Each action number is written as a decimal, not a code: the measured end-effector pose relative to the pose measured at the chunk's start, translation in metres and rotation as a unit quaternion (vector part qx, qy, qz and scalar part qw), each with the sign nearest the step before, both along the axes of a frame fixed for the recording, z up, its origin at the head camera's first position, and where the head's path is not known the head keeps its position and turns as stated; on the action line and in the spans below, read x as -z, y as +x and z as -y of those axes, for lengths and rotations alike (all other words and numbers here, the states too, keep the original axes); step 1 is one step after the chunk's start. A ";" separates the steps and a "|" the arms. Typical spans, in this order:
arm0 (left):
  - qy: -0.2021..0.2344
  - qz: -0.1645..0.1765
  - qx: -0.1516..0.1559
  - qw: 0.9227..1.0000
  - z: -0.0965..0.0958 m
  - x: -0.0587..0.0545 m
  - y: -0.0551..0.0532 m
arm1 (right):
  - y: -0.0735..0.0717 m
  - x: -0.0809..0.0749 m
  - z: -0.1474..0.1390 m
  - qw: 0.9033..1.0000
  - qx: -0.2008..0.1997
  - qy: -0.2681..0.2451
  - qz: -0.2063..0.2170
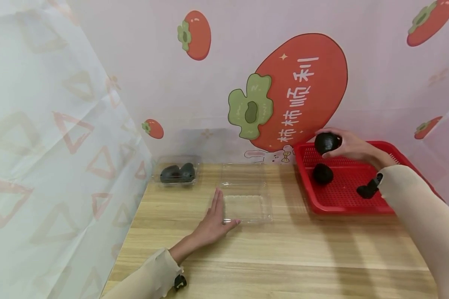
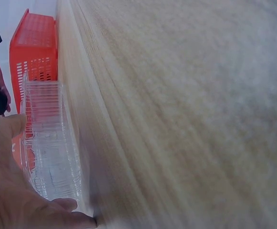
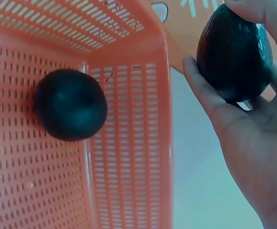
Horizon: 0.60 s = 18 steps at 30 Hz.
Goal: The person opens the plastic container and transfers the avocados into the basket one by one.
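Note:
My right hand [image 1: 346, 143] grips a dark avocado [image 1: 326, 143] above the left rim of the red basket [image 1: 309, 195]. In the right wrist view the thumb and fingers curl round that avocado [image 3: 233, 55], which is outside the basket wall. Another avocado [image 1: 323, 173] lies in the basket, below the hand. My left hand [image 1: 212, 222] touches the near left corner of a clear plastic clamshell box [image 1: 247, 207], thumb and fingers spread along its sides. The box's lid [image 1: 243, 174] is folded back toward the wall, and nothing lies inside.
A second clear box [image 1: 157, 178] with two avocados [image 1: 177, 173] stands at the back left of the wooden table [image 1: 269, 257]. A wall covering [image 1: 224, 74] with persimmon prints rises right behind the boxes and basket. My right forearm [image 1: 415, 195] crosses over the basket and hides part of it.

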<state>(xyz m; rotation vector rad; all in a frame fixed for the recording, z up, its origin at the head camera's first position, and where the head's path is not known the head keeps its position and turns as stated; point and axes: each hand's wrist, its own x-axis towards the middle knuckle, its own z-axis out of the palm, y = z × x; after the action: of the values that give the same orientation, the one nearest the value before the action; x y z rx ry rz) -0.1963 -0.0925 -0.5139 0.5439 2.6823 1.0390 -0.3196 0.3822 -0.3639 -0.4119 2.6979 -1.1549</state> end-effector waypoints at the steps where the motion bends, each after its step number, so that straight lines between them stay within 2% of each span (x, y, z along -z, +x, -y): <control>1: 0.000 -0.001 0.000 1.000 0.000 0.000 0.000 | -0.001 0.001 -0.002 1.000 0.003 0.002 0.000; 7: -0.001 -0.002 0.001 1.000 0.001 0.001 -0.001 | -0.004 0.007 -0.014 1.000 0.012 0.014 0.005; 18: 0.004 0.000 -0.002 1.000 0.000 -0.001 -0.001 | -0.005 0.017 -0.037 1.000 -0.008 0.008 -0.005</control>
<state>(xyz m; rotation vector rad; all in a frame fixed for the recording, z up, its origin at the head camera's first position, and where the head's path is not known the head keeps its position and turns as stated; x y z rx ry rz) -0.1969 -0.0924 -0.5131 0.5397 2.6809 1.0525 -0.3245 0.4193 -0.3807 -0.4361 2.7051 -1.1305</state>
